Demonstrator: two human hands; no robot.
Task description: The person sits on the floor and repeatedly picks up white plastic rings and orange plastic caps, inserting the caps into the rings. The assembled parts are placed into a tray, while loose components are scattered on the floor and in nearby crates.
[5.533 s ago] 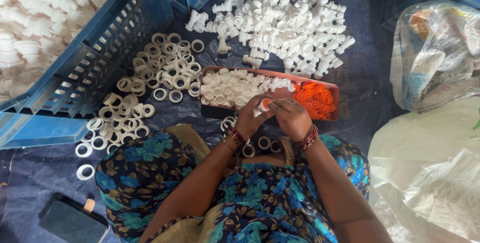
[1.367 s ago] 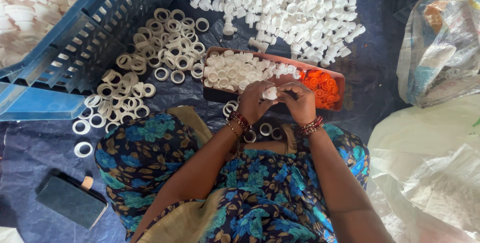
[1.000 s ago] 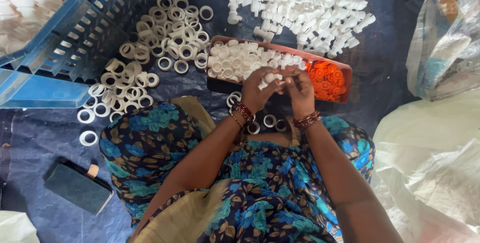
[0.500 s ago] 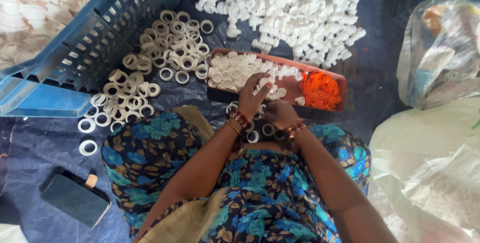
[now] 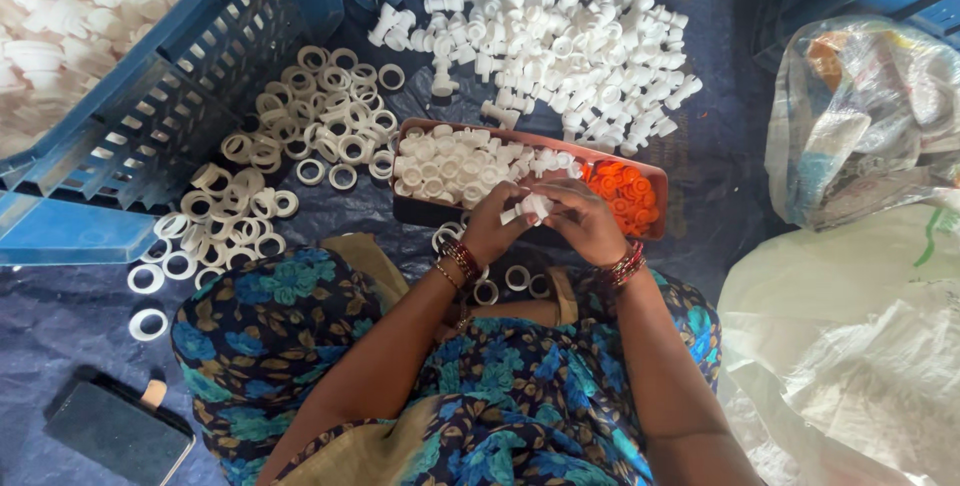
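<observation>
Soft even daylight, overexposed top-left, sharp focus.

Both forearms reach forward from the lap and converge ahead of the knees. The left hand (image 5: 493, 231) is curled, fingers bent inward toward the right, bangles at its wrist. The right hand (image 5: 583, 220) sits just beside it, knuckles up, fingers (image 5: 556, 200) pinched toward the left hand's fingertips, bangles on that wrist too. The hands nearly touch.
</observation>
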